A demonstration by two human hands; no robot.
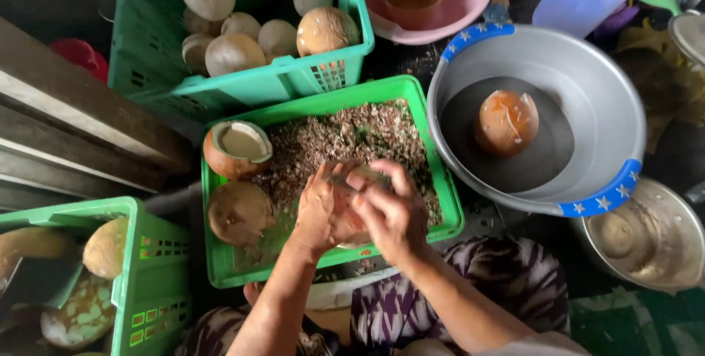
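- Coconut [345,180], peeled and pale brown, sits cupped between both hands over the near half of the green tray [437,172]; most of it is hidden, so its long axis cannot be told.
- Left hand [317,213] wraps the coconut from the left, fingers curled closed round it.
- Right hand [393,213] closes over it from the right and top; whether it also grips a small tool is too blurred to tell.
- Both hands touch the coconut, neither nearer than the other.
- Under the hands lies a bed of brown shavings [345,139] filling the tray.
- At the tray's left end rest a cut coconut [236,149] showing white flesh and a whole coconut [239,213] just below it.
- To the right, well apart, a metal basin [587,84] holds one peeled coconut in water [505,122].
- Beyond the tray, a green crate [308,77] holds more coconuts.
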